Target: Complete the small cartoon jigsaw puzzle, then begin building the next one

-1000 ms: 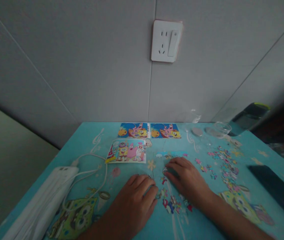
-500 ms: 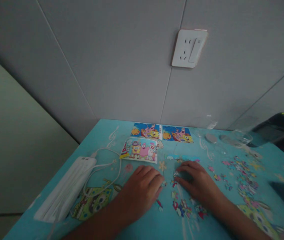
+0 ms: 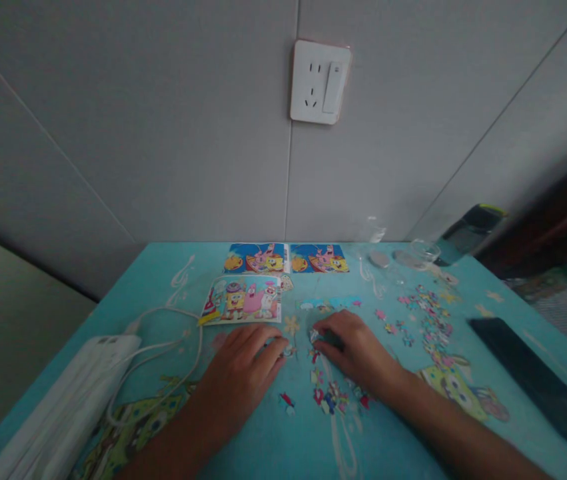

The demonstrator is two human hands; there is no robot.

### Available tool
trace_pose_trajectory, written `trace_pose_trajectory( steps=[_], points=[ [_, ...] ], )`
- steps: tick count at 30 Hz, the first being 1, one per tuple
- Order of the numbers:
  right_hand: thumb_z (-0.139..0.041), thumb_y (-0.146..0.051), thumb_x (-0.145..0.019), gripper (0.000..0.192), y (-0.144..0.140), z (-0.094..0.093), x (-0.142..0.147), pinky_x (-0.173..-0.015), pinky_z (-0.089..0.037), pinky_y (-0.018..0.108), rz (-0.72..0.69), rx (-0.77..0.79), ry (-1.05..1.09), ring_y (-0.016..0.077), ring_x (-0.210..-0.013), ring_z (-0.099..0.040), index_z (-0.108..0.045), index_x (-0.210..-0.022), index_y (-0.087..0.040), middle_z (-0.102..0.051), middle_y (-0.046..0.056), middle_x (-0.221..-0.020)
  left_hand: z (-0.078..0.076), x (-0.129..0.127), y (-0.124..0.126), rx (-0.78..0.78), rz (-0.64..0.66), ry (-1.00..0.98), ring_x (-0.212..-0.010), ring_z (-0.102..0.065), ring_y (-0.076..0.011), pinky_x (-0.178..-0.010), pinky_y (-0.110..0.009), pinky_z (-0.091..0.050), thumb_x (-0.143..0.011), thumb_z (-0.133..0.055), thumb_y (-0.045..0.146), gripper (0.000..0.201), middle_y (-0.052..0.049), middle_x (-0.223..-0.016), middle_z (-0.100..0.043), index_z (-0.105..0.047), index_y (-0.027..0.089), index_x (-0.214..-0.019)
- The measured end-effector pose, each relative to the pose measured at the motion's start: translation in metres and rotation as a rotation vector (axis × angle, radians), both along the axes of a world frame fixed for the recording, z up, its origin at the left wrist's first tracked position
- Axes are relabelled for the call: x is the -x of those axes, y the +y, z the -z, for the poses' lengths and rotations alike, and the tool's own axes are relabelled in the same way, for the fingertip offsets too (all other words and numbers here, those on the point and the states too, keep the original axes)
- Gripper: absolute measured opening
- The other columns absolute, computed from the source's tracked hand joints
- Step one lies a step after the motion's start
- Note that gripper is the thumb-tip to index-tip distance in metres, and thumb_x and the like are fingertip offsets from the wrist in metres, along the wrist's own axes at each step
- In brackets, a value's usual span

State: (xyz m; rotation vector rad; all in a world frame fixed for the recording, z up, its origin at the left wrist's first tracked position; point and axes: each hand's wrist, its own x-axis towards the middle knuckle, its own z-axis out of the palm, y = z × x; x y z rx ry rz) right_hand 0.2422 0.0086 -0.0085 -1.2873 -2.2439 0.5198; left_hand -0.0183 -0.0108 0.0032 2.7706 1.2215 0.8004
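My left hand (image 3: 240,377) lies palm down on the turquoise cartoon-print table (image 3: 243,453), fingertips touching a small puzzle piece (image 3: 288,349). My right hand (image 3: 356,350) rests beside it, its fingertips pinching another tiny piece (image 3: 314,335). A cluster of loose puzzle pieces (image 3: 330,397) lies just below and between both hands. A short joined strip of pieces (image 3: 328,305) sits just beyond my right hand. A cartoon picture card (image 3: 242,300) lies beyond my left hand.
Two more picture cards (image 3: 286,258) lie by the wall. Scattered pieces (image 3: 430,320) spread to the right. A white power strip (image 3: 70,400) with cables sits at left, a dark phone (image 3: 533,377) at right. A clear dish (image 3: 423,252) and a dark bottle (image 3: 468,230) stand at back right.
The view swung right and back left. My hands stayed close together over the pieces; the left hand slid forward to a piece, leaving a red-blue piece uncovered behind it.
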Motion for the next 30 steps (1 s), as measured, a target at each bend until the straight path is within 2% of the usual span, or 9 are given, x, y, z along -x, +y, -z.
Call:
trace_pose_trajectory(
  steps=[5,9,13,19,21,25,30],
  points=[
    [-0.066,-0.028,-0.093,0.018,-0.001,-0.005,-0.001,-0.091,-0.047,0.041,-0.021,-0.048,-0.072,0.0238,-0.099,-0.061,-0.065,-0.109,-0.021,-0.069,0.007,-0.102,0.003,0.005,0.007,0.002,-0.023,-0.030,-0.107,-0.060,-0.0237,-0.094,-0.046,-0.052,-0.096,-0.056,0.017,0.021,-0.006,-0.115,-0.064,-0.062,0.020,-0.116],
    [-0.068,-0.032,-0.091,0.013,-0.002,-0.006,-0.008,-0.084,-0.048,0.039,0.023,-0.046,-0.090,0.0225,-0.089,-0.062,-0.066,-0.096,-0.020,-0.068,0.006,-0.091,0.003,0.007,0.007,0.004,-0.020,-0.028,-0.108,-0.060,-0.0242,-0.094,-0.047,-0.052,-0.094,-0.060,0.019,0.021,-0.005,-0.115,-0.064,-0.062,0.021,-0.116],
    [-0.066,-0.032,-0.093,0.013,-0.001,-0.015,-0.019,-0.076,-0.049,0.032,0.031,0.028,-0.025,0.0181,-0.081,-0.062,-0.066,-0.085,-0.020,-0.067,0.004,-0.084,0.002,0.008,0.008,0.004,-0.011,-0.037,-0.107,-0.059,-0.0244,-0.095,-0.048,-0.051,-0.094,-0.062,0.023,0.020,-0.006,-0.115,-0.064,-0.062,0.020,-0.114],
    [-0.061,-0.036,-0.096,0.018,0.001,-0.042,-0.038,-0.070,-0.051,0.028,0.050,0.166,0.041,0.0168,-0.082,-0.066,-0.071,-0.094,-0.022,-0.072,0.004,-0.091,-0.001,0.006,0.007,0.001,0.015,-0.028,-0.105,-0.060,-0.0240,-0.093,-0.046,-0.051,-0.096,-0.060,0.025,0.016,-0.006,-0.111,-0.064,-0.062,0.019,-0.111],
    [-0.059,-0.038,-0.097,0.020,0.000,-0.046,-0.045,-0.070,-0.052,0.027,0.030,0.226,0.081,0.0163,-0.082,-0.067,-0.073,-0.099,-0.024,-0.074,0.002,-0.094,0.000,0.005,0.005,-0.009,0.025,-0.013,-0.105,-0.060,-0.0236,-0.093,-0.045,-0.051,-0.096,-0.059,0.022,0.016,-0.006,-0.111,-0.064,-0.063,0.019,-0.111],
    [-0.057,-0.035,-0.098,0.021,-0.004,-0.046,-0.056,-0.081,-0.055,0.031,-0.077,0.314,0.091,0.0175,-0.088,-0.070,-0.075,-0.106,-0.028,-0.076,0.001,-0.100,0.003,0.003,0.000,-0.013,0.047,0.025,-0.110,-0.060,-0.0228,-0.096,-0.043,-0.050,-0.098,-0.054,0.017,0.022,-0.006,-0.116,-0.064,-0.063,0.021,-0.117],
    [-0.063,-0.032,-0.095,0.015,-0.012,-0.049,-0.049,-0.074,-0.055,0.028,-0.198,0.374,0.024,0.0152,-0.078,-0.069,-0.076,-0.100,-0.027,-0.075,-0.001,-0.090,0.006,0.003,0.000,-0.013,0.039,0.020,-0.112,-0.059,-0.0224,-0.097,-0.043,-0.050,-0.099,-0.052,0.017,0.023,-0.006,-0.117,-0.063,-0.063,0.022,-0.118]
  ],
)
